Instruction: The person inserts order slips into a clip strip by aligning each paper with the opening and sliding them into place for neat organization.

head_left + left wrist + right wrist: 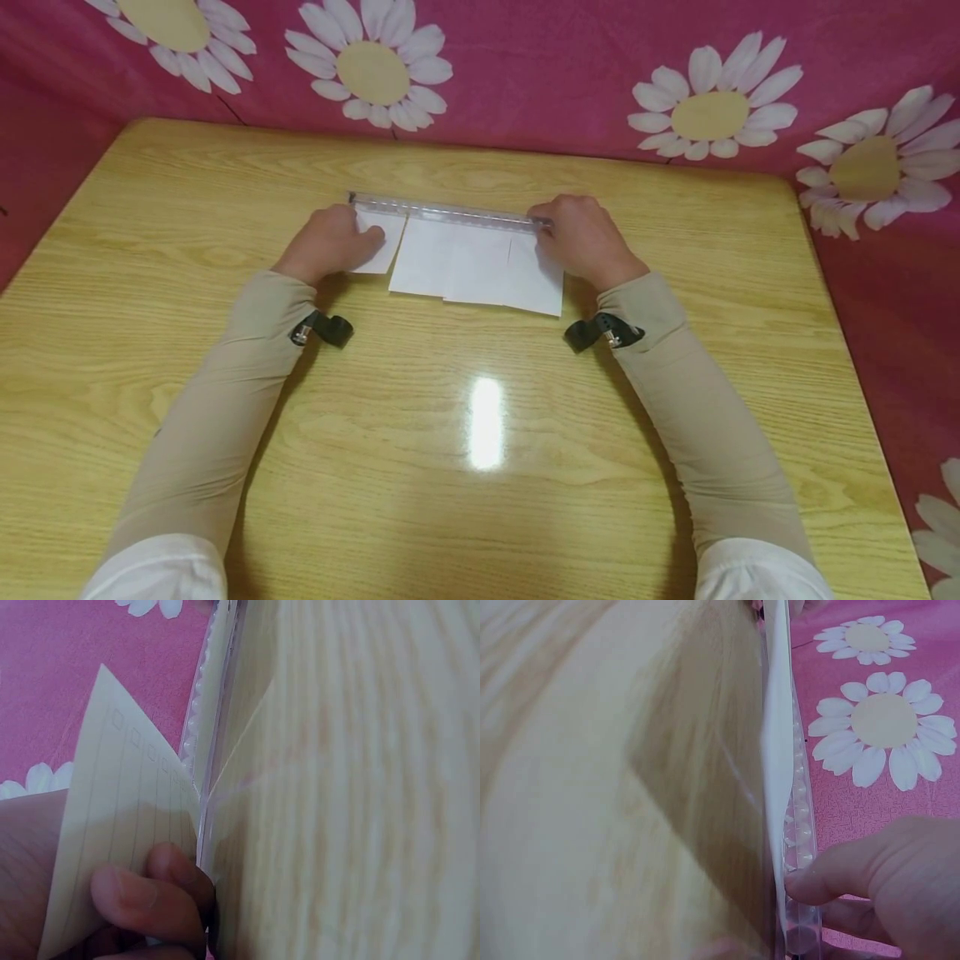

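Observation:
A long clear plastic strip [450, 213] with a wavy edge runs between both hands in the head view. Along it hangs white paper [476, 262] with slits; a separate-looking flap [375, 250] angles away at the left. My left hand [326, 246] pinches the strip's left end and that flap, thumb in front. Faint lines and small boxes show on the paper [120, 795] in the left wrist view. At the other end, my right hand [588, 242] grips strip and paper together, with the thumb [810, 885] on the strip in the right wrist view.
Beneath lies a wood-grain table [420, 517] with a bright light reflection near its middle. A pink cloth [540, 75] with large white daisies hangs behind it. Black wrist mounts [318, 327] sit at both beige sleeves [202, 425].

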Tool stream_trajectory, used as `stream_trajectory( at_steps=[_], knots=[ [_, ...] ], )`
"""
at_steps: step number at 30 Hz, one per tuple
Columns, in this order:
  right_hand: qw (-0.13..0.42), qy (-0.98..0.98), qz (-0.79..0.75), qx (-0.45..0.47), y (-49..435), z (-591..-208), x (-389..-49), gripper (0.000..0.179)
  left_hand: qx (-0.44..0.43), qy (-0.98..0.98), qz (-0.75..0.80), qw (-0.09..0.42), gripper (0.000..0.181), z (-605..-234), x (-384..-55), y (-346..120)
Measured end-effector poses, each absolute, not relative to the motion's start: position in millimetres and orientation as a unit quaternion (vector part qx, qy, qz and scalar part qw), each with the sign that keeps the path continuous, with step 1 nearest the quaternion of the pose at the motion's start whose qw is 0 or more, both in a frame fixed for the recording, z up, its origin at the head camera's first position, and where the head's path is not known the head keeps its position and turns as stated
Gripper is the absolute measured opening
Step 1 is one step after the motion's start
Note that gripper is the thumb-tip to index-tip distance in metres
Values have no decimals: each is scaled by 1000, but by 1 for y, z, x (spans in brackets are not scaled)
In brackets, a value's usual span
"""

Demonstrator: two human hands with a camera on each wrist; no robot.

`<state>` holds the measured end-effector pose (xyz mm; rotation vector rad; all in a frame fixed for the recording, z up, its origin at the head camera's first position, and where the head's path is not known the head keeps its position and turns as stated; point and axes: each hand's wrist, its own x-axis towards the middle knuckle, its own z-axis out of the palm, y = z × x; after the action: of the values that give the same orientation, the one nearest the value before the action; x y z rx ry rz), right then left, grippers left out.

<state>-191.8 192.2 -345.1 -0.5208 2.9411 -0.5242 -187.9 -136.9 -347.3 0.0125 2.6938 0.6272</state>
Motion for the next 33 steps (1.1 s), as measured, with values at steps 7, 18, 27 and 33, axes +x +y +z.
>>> stream_trajectory(
  at_steps=[7, 18, 27, 33],
  knots=[
    [52, 969, -171, -171, 193, -345, -192, 41, 8, 957, 218, 190, 49, -347, -188, -136],
    [48, 968, -174, -174, 193, -346, -192, 40, 9, 956, 216, 199, 59, -347, -189, -133],
    [47, 968, -171, -178, 193, -345, -192, 39, 12, 955, 214, 205, 71, -344, -189, -133],
    [50, 967, -175, -177, 193, -345, -191, 40, 10, 956, 207, 207, 66, -344, -190, -135]
  ],
)
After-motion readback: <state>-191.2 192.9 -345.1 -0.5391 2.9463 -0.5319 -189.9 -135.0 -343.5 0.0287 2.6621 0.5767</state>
